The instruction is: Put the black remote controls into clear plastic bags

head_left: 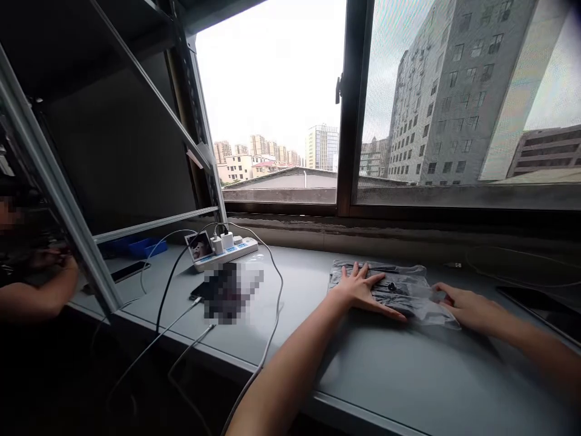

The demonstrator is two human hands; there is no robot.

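A clear plastic bag (424, 303) with a dark, folded, cloth-like item (394, 293) inside lies flat on the grey tabletop (408, 369). My left hand (361, 289) presses down on the bag's left part with its fingers spread. At the bag's right end, my right hand (460, 306) has its fingers closed on the loose plastic edge. A small round black piece (391, 287) shows through the plastic between my hands. What exactly the folded item is, I cannot tell.
A white power strip (227, 253) with chargers and cables stands left by the window. A phone (206, 289) lies near it, partly pixelated. A dark flat device (540, 312) lies far right. A metal shelf post (59, 163) rises left; another person's arm (40, 297) is beyond it.
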